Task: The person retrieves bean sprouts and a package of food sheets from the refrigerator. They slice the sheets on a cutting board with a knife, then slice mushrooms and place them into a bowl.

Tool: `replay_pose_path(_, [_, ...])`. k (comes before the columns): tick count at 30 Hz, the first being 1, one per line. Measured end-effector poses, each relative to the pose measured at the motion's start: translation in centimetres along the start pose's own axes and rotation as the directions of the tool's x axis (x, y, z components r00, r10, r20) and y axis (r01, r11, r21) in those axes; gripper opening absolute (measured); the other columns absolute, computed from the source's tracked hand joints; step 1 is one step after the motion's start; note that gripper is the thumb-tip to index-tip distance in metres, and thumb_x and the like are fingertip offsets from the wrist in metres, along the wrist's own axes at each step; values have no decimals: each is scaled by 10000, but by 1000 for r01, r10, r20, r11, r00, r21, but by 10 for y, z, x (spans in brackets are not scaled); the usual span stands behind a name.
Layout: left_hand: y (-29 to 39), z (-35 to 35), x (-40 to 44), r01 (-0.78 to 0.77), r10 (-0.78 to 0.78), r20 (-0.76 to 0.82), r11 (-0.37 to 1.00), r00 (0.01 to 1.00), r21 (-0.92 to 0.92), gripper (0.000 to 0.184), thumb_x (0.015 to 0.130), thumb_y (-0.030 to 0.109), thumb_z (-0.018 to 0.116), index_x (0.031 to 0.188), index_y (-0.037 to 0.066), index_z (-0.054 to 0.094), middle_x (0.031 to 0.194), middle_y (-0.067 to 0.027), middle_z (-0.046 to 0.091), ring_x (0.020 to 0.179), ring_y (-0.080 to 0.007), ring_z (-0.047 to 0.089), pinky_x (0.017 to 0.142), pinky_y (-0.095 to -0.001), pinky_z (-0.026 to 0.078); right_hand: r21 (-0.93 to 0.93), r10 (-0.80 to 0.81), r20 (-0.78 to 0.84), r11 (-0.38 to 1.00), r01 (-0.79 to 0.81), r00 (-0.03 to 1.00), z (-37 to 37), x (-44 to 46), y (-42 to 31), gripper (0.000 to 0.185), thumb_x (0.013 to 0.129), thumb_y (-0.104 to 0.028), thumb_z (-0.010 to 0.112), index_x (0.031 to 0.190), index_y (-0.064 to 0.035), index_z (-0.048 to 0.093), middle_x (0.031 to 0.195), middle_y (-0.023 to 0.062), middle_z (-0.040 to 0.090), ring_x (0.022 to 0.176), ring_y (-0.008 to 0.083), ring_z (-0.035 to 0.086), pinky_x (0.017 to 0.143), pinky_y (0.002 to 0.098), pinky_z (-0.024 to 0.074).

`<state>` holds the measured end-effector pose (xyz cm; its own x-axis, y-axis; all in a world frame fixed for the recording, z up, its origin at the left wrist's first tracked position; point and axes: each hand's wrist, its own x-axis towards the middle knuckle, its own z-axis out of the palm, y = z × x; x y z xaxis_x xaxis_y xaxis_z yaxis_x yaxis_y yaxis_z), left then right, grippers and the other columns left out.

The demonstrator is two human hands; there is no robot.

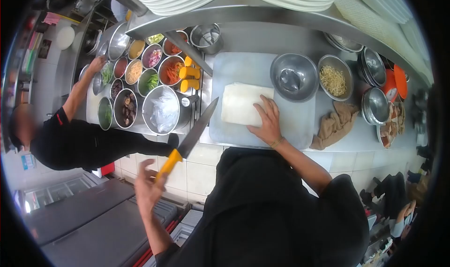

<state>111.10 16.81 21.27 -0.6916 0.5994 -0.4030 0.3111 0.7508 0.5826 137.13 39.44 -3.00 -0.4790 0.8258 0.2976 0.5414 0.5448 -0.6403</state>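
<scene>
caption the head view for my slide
Left hand holding a yellow-handled knife, right hand resting on pale sheets on the cutting board.

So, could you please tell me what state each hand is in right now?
Left hand: holding the yellow-handled knife.
Right hand: open, resting on the white sheets.

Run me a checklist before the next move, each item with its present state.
1. Knife in hand: ok, the left hand holds its yellow handle.
2. Blade away from the right hand: ok, clearly apart.
3. Flat white piece on the cutting board: ok, right hand resting on it.
4. Board free of other items: not ok, a metal bowl overlaps its right side.
5. Blade sharpness: cannot tell.
</scene>
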Motion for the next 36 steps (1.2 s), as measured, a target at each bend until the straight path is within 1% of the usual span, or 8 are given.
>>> replay_pose_path(3, [-11,34,20,267,-315,390,948,865,173,393,891,202,655,1206,-2,537,559,-67,572,466,-135,577,422,-269,440,-3,10,16,1000,-10,1000,0,1,-6,689,604,-258,814,1220,-68,571,1460,151,377,1321,387,334,1049,498,317])
replay_pose_path(7, [-68,80,39,376,-236,611,920,756,-110,229,889,157,633,1030,-20,601,599,-85,588,480,-149,579,468,-276,470,-3,14,7,1000,-14,1000,-3,3,-15,597,700,-306,796,1197,-51,587,1412,177,420,1306,400,346,1048,500,318])
replay_pose_path(11, [-67,107,31,208,-104,383,948,918,-241,105,864,83,629,900,-15,614,672,-80,612,558,-127,594,526,-277,478,27,13,-166,1000,-9,986,9,28,-10,491,805,-307,732,1183,-28,591,1363,198,462,1280,415,376,1043,501,325])
replay_pose_path(15, [-58,154,43,-106,154,223,971,963,-214,399,943,348,606,859,-42,607,624,-129,576,600,-188,576,582,-342,460,272,75,-251,962,-4,965,12,109,-25,340,934,-245,595,1186,-17,590,1330,189,498,1248,389,427,1061,456,338])
replay_pose_path(19, [-41,200,56,53,11,240,964,971,-259,660,1006,526,381,811,-64,602,644,-188,579,629,-260,575,642,-399,465,343,44,-208,939,31,977,47,185,-33,342,954,-268,558,1200,-33,581,1327,184,501,1259,397,419,1067,439,343])
replay_pose_path(21, [-35,212,58,-49,98,195,969,976,-244,646,1002,529,396,775,-45,586,613,-87,519,597,-142,493,567,-332,423,339,2,-179,939,60,984,76,207,-23,353,957,-281,548,1207,-35,575,1323,187,502,1262,409,415,1067,439,343])
replay_pose_path(28, [-16,221,63,-13,27,239,998,971,-57,714,1021,521,280,879,-97,609,853,-369,605,875,-551,568,789,-552,438,-166,-7,119,986,26,993,117,208,-11,505,982,-417,409,1328,-57,487,1448,193,397,1387,392,273,1096,561,248])
replay_pose_path(36, [-9,226,66,-17,8,233,999,972,37,699,1022,502,273,907,-91,624,869,-371,612,893,-556,568,815,-576,428,-242,-6,176,969,49,984,123,206,-1,574,986,-454,379,1413,-71,414,1516,197,305,1453,374,149,1137,579,159])
